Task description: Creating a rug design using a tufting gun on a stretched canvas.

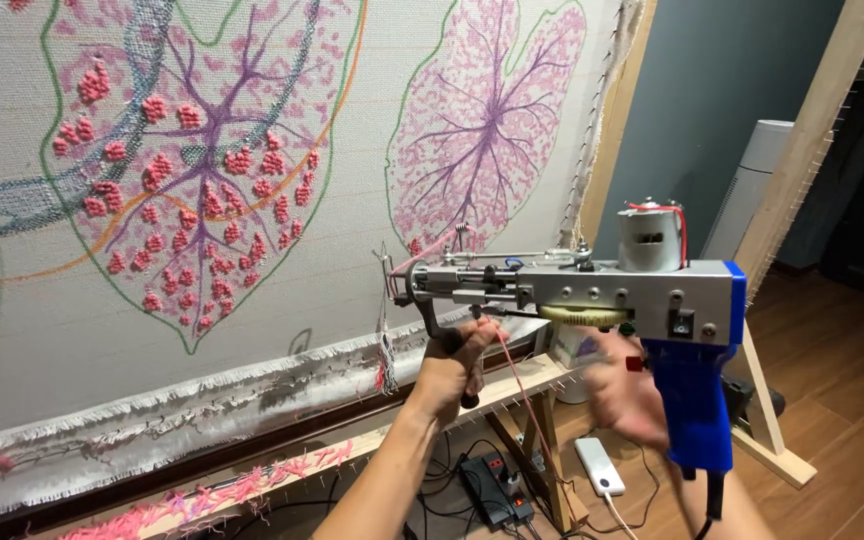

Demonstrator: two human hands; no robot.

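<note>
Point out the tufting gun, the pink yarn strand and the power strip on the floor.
Tufting gun (592,290), head view: grey metal body.
Pink yarn (514,370), head view: strand below the gun.
Power strip (492,488), head view: black casing.

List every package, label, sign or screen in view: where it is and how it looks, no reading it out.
Small display: on the black power strip on the floor, below the left hand; a tiny red-lit rectangle.
Container: behind the tufting gun, by the blurred right hand; whitish, printed side mostly hidden.
No signs.
</note>
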